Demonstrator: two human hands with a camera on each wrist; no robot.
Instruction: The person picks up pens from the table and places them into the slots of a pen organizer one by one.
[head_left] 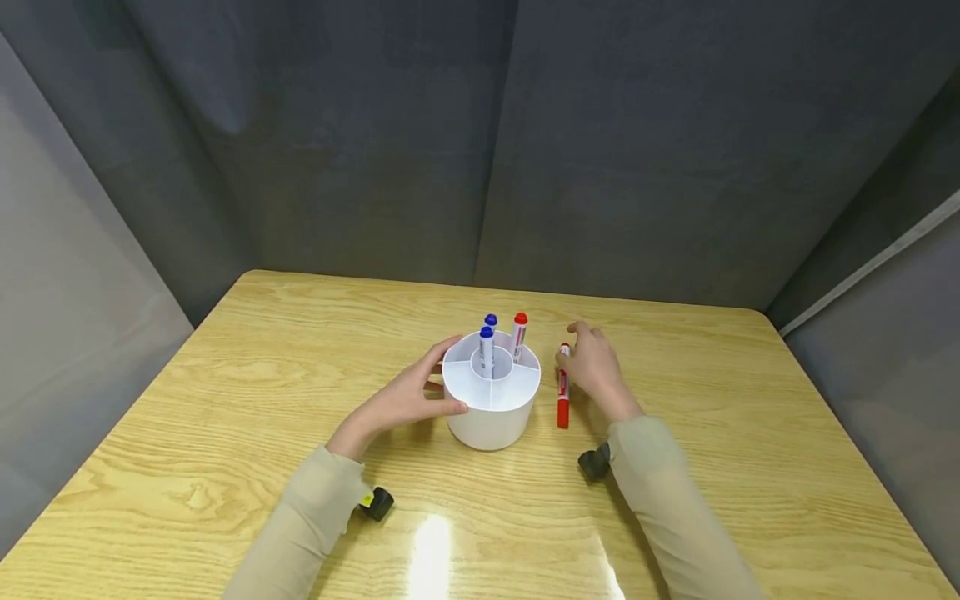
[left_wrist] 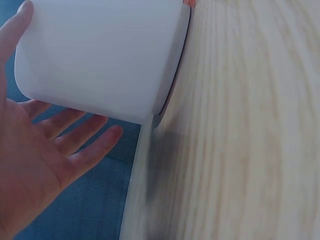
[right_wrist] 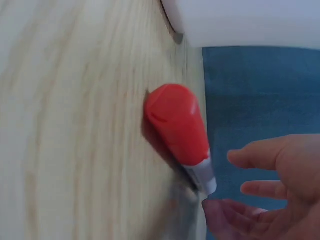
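A round white plastic pen holder [head_left: 491,408] with a central tube and wedge-shaped compartments stands upright near the middle of the light wooden counter [head_left: 225,392]. The left hand [head_left: 408,398] cups its left side: the thumb lies along the near wall and the fingers reach round toward the far rim, so the hand holds the holder lightly, fingers curved to the wall. In the left wrist view the palm is spread with straight fingers just beside the white wall [left_wrist: 100,55], and it is hard to tell how much of the hand actually touches it.

Three markers stand upright in the holder: a blue-capped white marker [head_left: 487,350] in the central tube, a second blue-capped marker [head_left: 491,321] behind it, and a red-capped white marker [head_left: 519,335] in a far right compartment.

Just to the right of the holder, a red marker with a white barrel [head_left: 562,387] lies flat on the counter, its red cap end pointing toward the person. The right hand [head_left: 592,367] rests over its far end, fingers loosely bent; the fingertips meet the white end of the barrel. In the right wrist view the red cap [right_wrist: 177,122] lies on the wood and the fingers [right_wrist: 265,155] are relaxed and apart around the white end, not clamped on it.

Both forearms wear beige sleeves [head_left: 675,508].
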